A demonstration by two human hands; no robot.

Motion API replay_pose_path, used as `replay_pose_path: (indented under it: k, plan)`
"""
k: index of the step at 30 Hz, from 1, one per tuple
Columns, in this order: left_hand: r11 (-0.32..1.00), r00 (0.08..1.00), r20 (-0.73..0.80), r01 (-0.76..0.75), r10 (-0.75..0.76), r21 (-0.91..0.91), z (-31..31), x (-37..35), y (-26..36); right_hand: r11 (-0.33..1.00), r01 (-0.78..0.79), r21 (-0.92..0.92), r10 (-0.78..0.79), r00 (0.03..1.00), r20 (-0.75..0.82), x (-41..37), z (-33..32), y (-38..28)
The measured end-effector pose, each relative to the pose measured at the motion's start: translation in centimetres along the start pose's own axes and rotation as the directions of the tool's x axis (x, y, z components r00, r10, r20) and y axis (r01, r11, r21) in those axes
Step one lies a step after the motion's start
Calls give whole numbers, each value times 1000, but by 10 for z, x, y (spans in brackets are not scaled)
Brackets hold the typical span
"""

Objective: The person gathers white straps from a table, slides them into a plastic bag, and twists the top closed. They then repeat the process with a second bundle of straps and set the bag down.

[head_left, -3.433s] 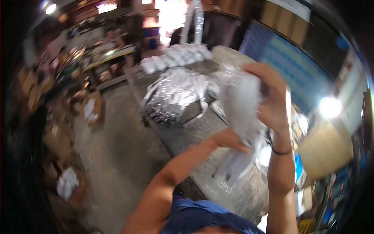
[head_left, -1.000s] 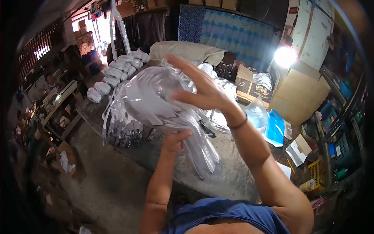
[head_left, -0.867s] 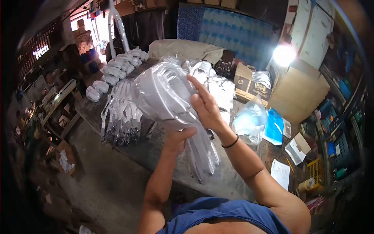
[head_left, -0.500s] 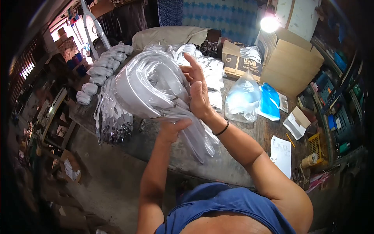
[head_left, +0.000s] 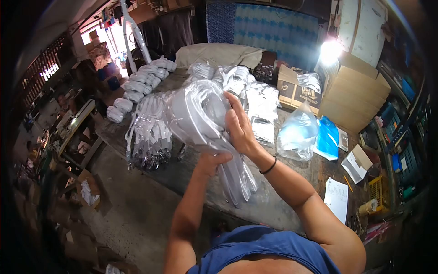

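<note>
A coiled bundle of white straps, which look like lanyards, in clear plastic [head_left: 194, 112] is held above the near side of the table. My left hand [head_left: 212, 163] grips it from below, its thumb across the loose strap ends that hang down. My right hand [head_left: 241, 128] holds the bundle's right side, fingers along the far edge and thumb raised. A pile of white lanyards with metal clips [head_left: 150, 130] lies to the left on the table. Behind it runs a row of rolled white bundles [head_left: 141, 84]. More white bagged bundles [head_left: 262, 102] lie beyond my right hand.
On the right of the table [head_left: 292, 192] are a clear plastic bag [head_left: 296, 134], a blue packet [head_left: 327, 137], cardboard boxes [head_left: 353, 93], a written paper [head_left: 336, 198] and a pencil [head_left: 348, 182]. A yellow basket [head_left: 376, 194] stands at the right edge. Shelves line the right wall.
The view has shifted, so the table sits further right and lower. My right hand's fingers have closed in against the bundle's side. The bundle has turned and looks narrower.
</note>
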State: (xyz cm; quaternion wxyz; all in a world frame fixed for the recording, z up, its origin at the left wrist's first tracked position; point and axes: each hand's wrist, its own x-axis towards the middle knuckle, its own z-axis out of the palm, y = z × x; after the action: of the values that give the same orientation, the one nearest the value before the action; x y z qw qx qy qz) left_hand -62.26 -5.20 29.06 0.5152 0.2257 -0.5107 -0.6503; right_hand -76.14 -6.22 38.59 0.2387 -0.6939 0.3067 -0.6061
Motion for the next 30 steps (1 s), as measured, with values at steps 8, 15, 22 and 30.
replay_pose_path:
  k: [8,15,22,30]
  plan:
    - [959,990,139,37,2,-279,-16,-8,-6,824,385,-416,-303,919,252,40,-12,-38]
    - [996,989,138,-68,59,64,4,-17,15,753,539,-377,-279,781,559,81,-12,-53]
    - [990,946,323,-56,11,131,-41,-22,44,638,587,-499,-368,801,472,64,-3,-86]
    - [855,969,84,-244,231,457,6,-8,131,457,734,-502,-501,679,537,49,11,-75]
